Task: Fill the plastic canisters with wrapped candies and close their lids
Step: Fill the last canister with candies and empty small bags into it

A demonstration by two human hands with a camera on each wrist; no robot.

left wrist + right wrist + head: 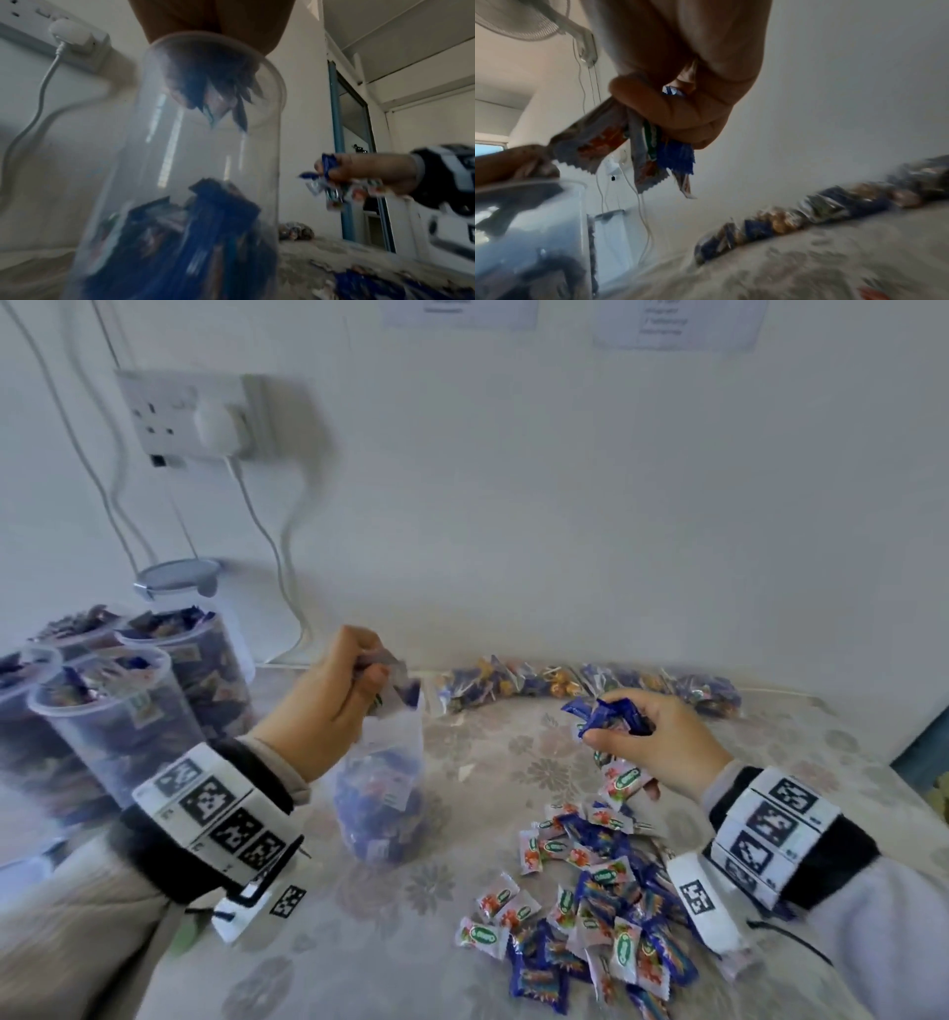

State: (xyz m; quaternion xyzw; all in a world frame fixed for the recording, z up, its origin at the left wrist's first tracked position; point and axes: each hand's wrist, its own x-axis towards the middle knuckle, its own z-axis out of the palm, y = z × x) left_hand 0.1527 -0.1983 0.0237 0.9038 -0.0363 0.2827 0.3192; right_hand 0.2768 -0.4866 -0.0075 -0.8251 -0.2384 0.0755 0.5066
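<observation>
While the clear canister (382, 783) stood upright mid-table, mouth up and about half full, I saw my left hand (328, 706) over its rim, fingers curled round a few wrapped candies (385, 688). My right hand (662, 742), just right of it, gripped a bunch of candies (608, 716). Loose candies (590, 911) lay toward the table's (359, 942) near right edge; filled canisters (128, 711) crowded its left edge.

Light: soft, even daylight | Blur: motion smear, wrist views worst | Edges: wide-angle bending | Shadows: faint
</observation>
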